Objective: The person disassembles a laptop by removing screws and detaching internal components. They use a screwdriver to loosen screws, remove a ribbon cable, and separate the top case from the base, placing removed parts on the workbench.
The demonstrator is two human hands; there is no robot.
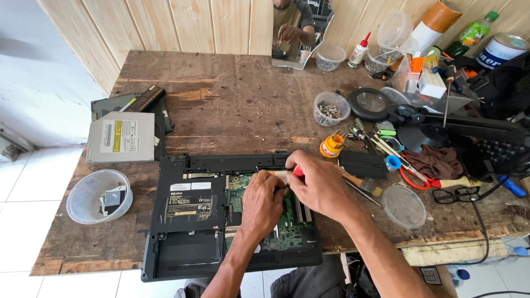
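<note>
On the worn wooden table (221, 99), which fills most of the view and runs out of frame at the right, a black laptop (187, 254) lies upside down at the near edge with its bottom cover off. Its near left corner overhangs the table edge. A green circuit board (290, 232) shows in the open bay, though both hands cover much of it, so the exact spot being worked cannot be made out.

To the left of the laptop lies a grey disc drive (121, 137), resting partly on darker parts that it largely hides. Below the drive, at the left edge, sits a clear plastic bowl (83, 193) with small parts inside that are hard to identify. Right of the laptop, a cluttered heap of tools and containers is too crowded to sort fully; red-handled scissors (411, 176), a clear round lid (404, 207) and a clear tub of screws (330, 109) can be told apart.

The right hand (323, 187) is closed around a red-handled screwdriver (297, 171); only a bit of the handle shows, and the tip is hidden between the hands. The left hand (262, 201) rests curled on the board just beside the right hand, fingers touching or nearly touching it; whether it pinches anything cannot be told. Both hands sit over the upper middle of the open bay.
</note>
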